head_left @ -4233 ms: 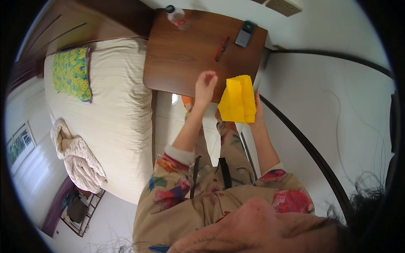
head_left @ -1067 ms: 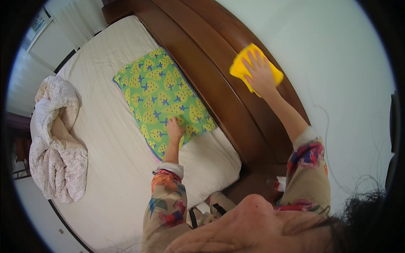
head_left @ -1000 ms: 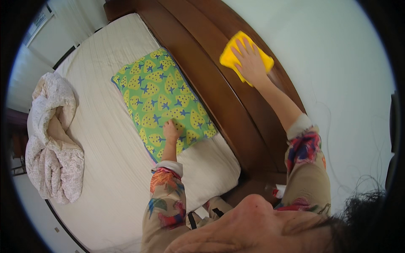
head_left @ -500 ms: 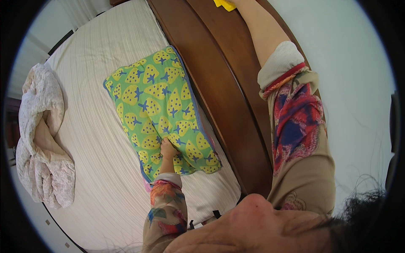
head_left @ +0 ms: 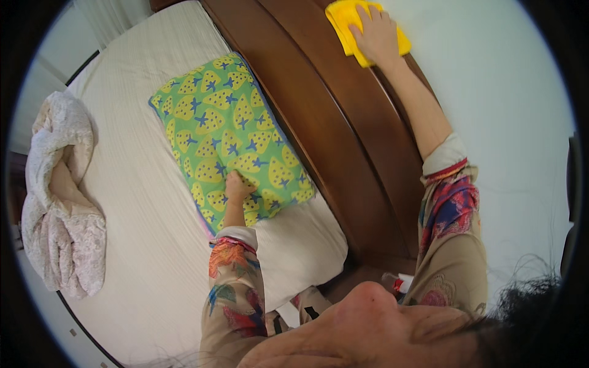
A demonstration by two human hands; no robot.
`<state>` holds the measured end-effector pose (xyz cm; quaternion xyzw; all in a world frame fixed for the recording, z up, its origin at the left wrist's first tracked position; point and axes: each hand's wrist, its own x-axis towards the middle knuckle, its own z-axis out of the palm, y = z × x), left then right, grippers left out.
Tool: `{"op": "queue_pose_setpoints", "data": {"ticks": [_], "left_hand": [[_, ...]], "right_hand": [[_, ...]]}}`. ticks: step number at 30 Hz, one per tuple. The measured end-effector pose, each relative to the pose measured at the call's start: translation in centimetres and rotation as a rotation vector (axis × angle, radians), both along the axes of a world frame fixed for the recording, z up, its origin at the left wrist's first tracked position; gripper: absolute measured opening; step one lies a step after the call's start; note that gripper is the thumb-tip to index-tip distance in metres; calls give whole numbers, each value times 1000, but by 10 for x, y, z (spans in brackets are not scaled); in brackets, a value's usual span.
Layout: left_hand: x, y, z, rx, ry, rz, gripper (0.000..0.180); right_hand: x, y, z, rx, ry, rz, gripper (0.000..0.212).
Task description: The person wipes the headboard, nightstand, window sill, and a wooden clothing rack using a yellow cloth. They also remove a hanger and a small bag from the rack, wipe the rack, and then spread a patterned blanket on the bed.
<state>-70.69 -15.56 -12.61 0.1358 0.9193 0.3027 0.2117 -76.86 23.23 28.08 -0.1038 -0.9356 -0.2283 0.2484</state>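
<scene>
Your bed (head_left: 135,202) meets a headboard (head_left: 319,110) running from 11 to 5 o'clock. On the green pillow (head_left: 215,119), your left hand (head_left: 237,187) curls its fingers; whether they grip, I cannot tell. The yellow cloth (head_left: 339,21), at 1 o'clock, lies under your nearer right hand (head_left: 379,42), its fingers spread open, cloth showing toward 10.

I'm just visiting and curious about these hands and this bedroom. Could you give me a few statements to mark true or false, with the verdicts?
1. The left hand rests on the patterned pillow. True.
2. The right hand lies on a blue sponge. False: it lies on a yellow cloth.
3. The pillow is on the bed, beside the wooden headboard. True.
4. The crumpled quilt is under the pillow. False: it lies apart, toward the picture's left.
5. Both hands wear gloves. False: both are bare.
</scene>
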Motion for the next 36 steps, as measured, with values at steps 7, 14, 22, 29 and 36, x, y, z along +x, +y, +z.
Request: {"op": "queue_pose_setpoints", "data": {"ticks": [7, 14, 22, 29, 36], "left_hand": [[96, -67, 70, 384, 96, -168, 50], [201, -92, 120, 441, -63, -212, 46], [274, -94, 142, 482, -205, -334, 45], [323, -108, 143, 522, -198, -308, 41], [396, -84, 106, 461, -297, -271, 39]], "right_hand": [[211, -40, -13, 35, 100, -148, 54], [432, -73, -23, -56, 94, -354, 53], [654, -92, -8, -258, 31, -333, 48], [667, -102, -45, -151, 116, -272, 54], [677, -108, -150, -81, -217, -48, 56]]}}
